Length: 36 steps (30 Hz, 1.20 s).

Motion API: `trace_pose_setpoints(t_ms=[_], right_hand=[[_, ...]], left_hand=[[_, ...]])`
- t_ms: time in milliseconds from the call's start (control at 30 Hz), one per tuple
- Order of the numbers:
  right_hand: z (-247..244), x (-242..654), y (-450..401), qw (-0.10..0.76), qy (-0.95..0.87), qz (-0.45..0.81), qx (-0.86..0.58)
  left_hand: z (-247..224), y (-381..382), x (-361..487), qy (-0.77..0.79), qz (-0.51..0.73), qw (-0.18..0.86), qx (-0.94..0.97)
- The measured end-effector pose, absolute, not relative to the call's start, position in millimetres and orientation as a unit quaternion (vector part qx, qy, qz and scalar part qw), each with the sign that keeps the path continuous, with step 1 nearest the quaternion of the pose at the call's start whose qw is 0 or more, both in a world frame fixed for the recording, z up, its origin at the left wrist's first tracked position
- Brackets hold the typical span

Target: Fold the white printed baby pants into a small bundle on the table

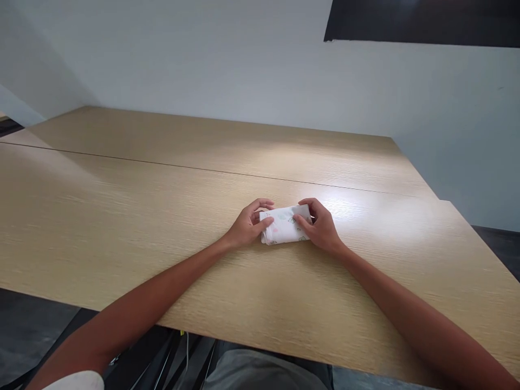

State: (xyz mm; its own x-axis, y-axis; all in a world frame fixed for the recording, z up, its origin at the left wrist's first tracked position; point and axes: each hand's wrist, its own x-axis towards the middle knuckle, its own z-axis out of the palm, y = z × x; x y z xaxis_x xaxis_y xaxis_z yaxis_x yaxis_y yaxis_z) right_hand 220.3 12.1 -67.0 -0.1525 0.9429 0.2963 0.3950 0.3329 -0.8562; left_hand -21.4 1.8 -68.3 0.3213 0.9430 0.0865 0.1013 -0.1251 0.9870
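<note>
A small folded white cloth (285, 225) with a faint green and pink print lies near the middle of the wooden table. My left hand (248, 223) grips its left end, thumb on top and fingers curled behind the far edge. At the cloth's right end, my right hand (320, 224) holds it the same way, its thumb pressing on the printed top face. Layered folds show at the cloth's lower left corner. The undersides of the fingers are partly hidden.
The light wooden table (122, 216) has a thin seam running across it. Behind it stands a pale wall (203, 59), with a dark panel (422, 21) at the upper right. Below the near edge, dark chair parts and a thin cable show.
</note>
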Motion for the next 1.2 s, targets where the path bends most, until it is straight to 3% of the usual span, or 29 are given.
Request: trace_pose_setpoints(t_ms=[300, 667, 1200], right_hand=[[-73.7, 216.3, 8.2, 0.422, -0.726, 0.221, -0.496], [-64.7, 216.0, 3.9, 0.298, -0.863, 0.188, -0.361], [-62.3, 215.3, 2.1, 0.289, -0.868, 0.182, -0.361]], left_hand=[[-48.7, -4.1, -26.7, 0.406, 0.305, 0.367, 0.780], [-55.5, 7.8, -34.4, 0.389, 0.295, 0.317, 0.813], [-56.0, 11.1, -35.5, 0.352, 0.270, 0.297, 0.846]])
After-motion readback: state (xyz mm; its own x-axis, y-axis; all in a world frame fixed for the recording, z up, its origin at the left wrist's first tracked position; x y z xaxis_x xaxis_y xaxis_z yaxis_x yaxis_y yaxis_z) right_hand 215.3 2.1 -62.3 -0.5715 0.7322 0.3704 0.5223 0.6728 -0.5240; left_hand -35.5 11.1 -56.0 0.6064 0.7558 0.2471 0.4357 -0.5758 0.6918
